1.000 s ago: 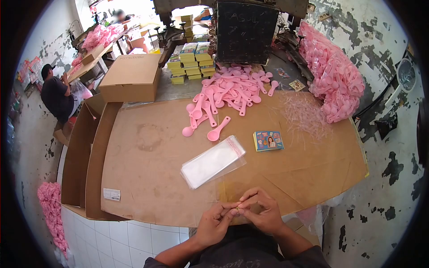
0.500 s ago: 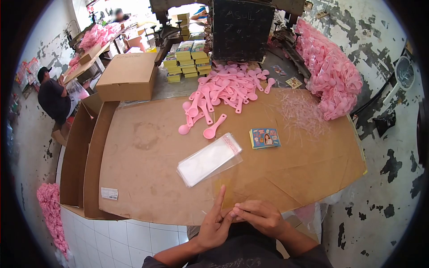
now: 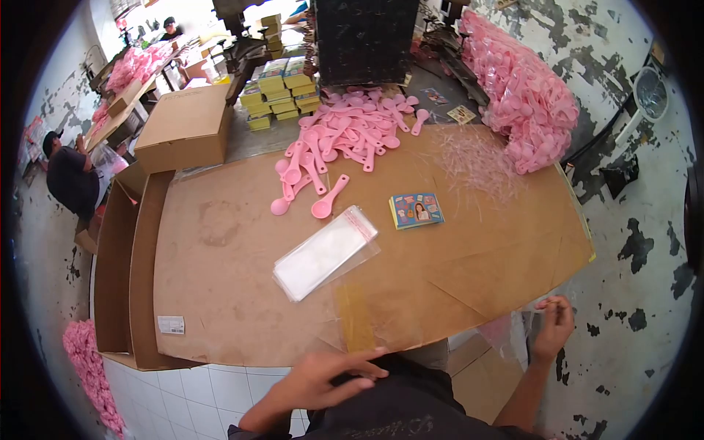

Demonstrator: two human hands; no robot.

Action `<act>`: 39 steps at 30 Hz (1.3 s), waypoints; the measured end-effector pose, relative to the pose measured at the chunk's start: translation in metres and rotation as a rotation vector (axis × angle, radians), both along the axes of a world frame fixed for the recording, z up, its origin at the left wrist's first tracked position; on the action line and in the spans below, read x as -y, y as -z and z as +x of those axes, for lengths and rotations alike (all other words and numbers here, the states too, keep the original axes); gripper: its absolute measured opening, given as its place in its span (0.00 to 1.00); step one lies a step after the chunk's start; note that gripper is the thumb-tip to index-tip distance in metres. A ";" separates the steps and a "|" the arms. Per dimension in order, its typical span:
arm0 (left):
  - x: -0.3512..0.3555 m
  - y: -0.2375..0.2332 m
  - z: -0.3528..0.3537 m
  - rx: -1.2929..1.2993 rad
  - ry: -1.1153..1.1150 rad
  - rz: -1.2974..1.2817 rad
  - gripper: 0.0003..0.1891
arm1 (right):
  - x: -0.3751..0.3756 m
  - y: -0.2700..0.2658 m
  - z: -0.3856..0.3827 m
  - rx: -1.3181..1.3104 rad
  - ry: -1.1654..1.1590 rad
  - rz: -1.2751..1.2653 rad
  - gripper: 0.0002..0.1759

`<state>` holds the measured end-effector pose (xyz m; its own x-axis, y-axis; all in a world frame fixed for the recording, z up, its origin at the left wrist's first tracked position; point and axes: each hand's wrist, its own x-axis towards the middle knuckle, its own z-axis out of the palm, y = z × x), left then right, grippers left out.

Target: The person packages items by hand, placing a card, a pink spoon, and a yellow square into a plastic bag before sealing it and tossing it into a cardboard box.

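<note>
My left hand (image 3: 330,378) is at the table's near edge in front of my shirt, its fingers stretched out and holding nothing visible. Off the right end of the table, my right hand (image 3: 555,330) is raised with its fingers curled together; whether a small thing sits between the fingertips I cannot make out. Clear plastic bags (image 3: 326,253) lie in a slanted stack mid-table. Beyond them a single pink spoon (image 3: 330,196) rests near a heap of pink spoons (image 3: 352,128). To the right of the bags sits a small stack of blue printed cards (image 3: 416,210).
Thin clear plastic strips (image 3: 480,169) lie at the table's right. A big bundle of pink spoons (image 3: 521,95) leans by the wall. A closed carton (image 3: 183,128), yellow-edged card stacks (image 3: 282,88) and a black panel (image 3: 364,40) stand behind. A person (image 3: 70,172) works at far left.
My hands were together at the near edge, fingers touching. Now the right hand has swung out to the right, beyond the table, and the left has dropped lower. The view has shifted slightly.
</note>
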<state>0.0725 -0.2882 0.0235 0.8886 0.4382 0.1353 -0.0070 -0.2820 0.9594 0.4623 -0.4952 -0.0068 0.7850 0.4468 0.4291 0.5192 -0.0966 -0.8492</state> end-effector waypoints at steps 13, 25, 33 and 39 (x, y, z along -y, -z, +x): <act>-0.040 0.001 -0.031 -0.007 -0.461 0.128 0.20 | 0.026 0.089 0.023 0.075 0.097 -0.662 0.12; -0.138 0.002 0.027 -0.277 -0.569 0.802 0.19 | -0.059 -0.091 -0.018 0.297 -0.098 -0.586 0.07; -0.165 0.031 0.045 -0.358 -0.632 0.490 0.19 | -0.266 -0.020 -0.005 0.661 -0.704 -0.414 0.17; -0.172 0.024 0.034 -0.298 -0.673 0.275 0.15 | -0.295 -0.028 0.008 0.544 -0.784 -0.560 0.15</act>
<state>0.1061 -0.1159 -0.0007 0.4596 0.8807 0.1147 0.4964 -0.3618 0.7891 0.4703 -0.2003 0.0214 -0.0327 0.9766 0.2126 0.8955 0.1231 -0.4277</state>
